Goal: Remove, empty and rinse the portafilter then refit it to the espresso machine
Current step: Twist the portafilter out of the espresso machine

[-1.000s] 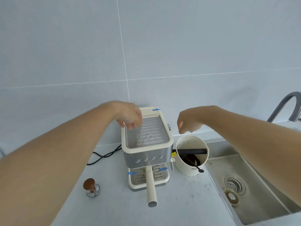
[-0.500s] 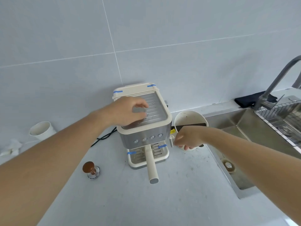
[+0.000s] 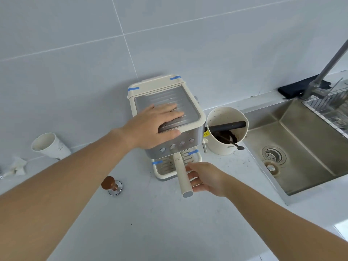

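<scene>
A cream and steel espresso machine [image 3: 190, 102] stands on the counter against the tiled wall. The portafilter [image 3: 182, 174] is fitted in it, its long cream handle sticking out toward me over the drip tray [image 3: 160, 169]. My left hand [image 3: 153, 127] lies flat on the machine's top front edge, fingers spread. My right hand [image 3: 204, 178] is just right of and under the handle, fingers open and curling toward it, touching or nearly touching it.
A cream knock box [image 3: 227, 130] with coffee grounds and a dark bar stands right of the machine. A steel sink [image 3: 301, 147] with drain and tap [image 3: 325, 70] lies further right. A brown-knobbed tamper [image 3: 111, 185] sits left of the drip tray; a paper cup [image 3: 49, 146] leans by the wall.
My left hand has settled flat on the machine's top. My right hand dropped from beside the knock box down to the portafilter handle. The camera tilted down and closer.
</scene>
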Available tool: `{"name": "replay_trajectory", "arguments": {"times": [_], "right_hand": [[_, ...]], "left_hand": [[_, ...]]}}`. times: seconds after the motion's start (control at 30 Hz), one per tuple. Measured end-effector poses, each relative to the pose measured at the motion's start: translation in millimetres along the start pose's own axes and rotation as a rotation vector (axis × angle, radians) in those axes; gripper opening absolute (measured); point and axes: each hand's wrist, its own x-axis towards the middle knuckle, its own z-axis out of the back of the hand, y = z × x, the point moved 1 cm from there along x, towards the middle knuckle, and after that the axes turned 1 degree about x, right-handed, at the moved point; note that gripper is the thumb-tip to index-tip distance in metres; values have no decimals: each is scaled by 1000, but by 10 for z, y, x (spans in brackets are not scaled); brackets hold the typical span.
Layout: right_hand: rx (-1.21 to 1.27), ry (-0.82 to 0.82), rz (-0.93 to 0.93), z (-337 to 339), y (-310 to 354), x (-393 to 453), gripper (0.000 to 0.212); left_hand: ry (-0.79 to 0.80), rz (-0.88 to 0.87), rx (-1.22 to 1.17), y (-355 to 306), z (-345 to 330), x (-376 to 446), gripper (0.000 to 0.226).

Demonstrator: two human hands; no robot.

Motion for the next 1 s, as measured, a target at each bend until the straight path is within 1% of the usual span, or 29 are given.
{"name": "replay_trajectory", "arguments": {"times": [0.1, 0.2, 0.3, 0.47, 0.6, 0.93, 1.0], "right_hand": [[181, -24, -5, -103, -117, 33, 36], [361, -1, -18, -213, -210, 86, 42], [452, 27, -21, -305, -256, 129, 46], [521, 40, -48, -378, -287, 177, 51], [523, 49, -69, -424, -283, 220, 55], [551, -66, -14, -525, -341, 278, 56], [564, -97, -10, -630, -331, 272, 56]], "left_hand": [[-31, 12, -54, 23, -40, 13, 67], [-65, 24, -96, 49, -74, 10, 65], [-102, 20, -119, 55, -87, 16, 65], [-120, 23, -114, 48, -103, 28, 62], [-131, 32, -98, 48, -101, 30, 61], [-155, 33, -85, 8, -122, 21, 60], [-155, 44, -96, 3, -128, 20, 61]]}}
